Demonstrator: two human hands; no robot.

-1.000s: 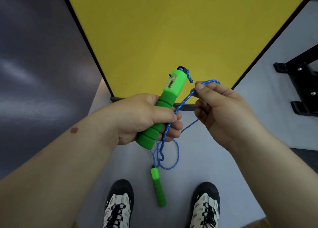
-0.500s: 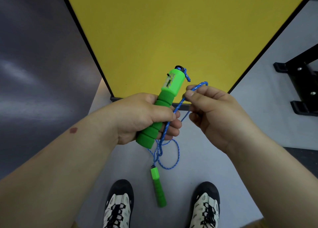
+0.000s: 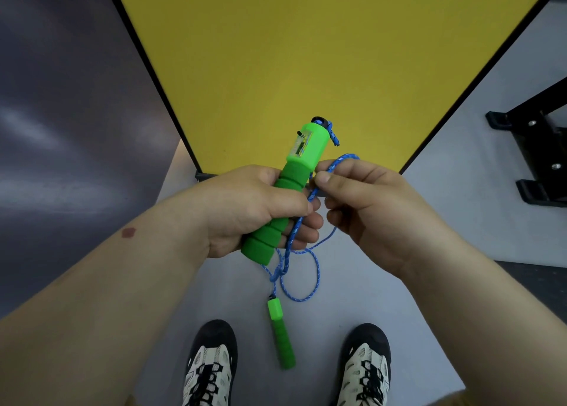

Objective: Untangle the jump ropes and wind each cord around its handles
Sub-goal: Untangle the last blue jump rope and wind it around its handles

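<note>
my left hand (image 3: 251, 209) is curled tight around the ribbed foam part of the bright green jump rope handle with a small counter window (image 3: 299, 172), which tilts up toward 1 o'clock, its black-capped tip at the top. a short knotted end of the blue and white braided cord (image 3: 288, 249) sticks out beside that cap. my right hand (image 3: 371, 209) sits just at 3 o'clock of the handle, thumb and forefinger pinching a bend of the cord, which arches over my knuckles. from the pinch the cord runs down toward 6 o'clock past my left fingertips, crosses itself in a loose tangle below the handle's butt and hangs in an open loop. the second, plain green handle (image 3: 280, 335) dangles from the cord at 6 o'clock, between my two black and cream lace-up shoes (image 3: 211, 365) on the pale grey floor (image 3: 408, 329). a yellow panel with a black edge (image 3: 306, 52) fills 12 o'clock; a black metal frame (image 3: 540, 151) stands at 3 o'clock.
</note>
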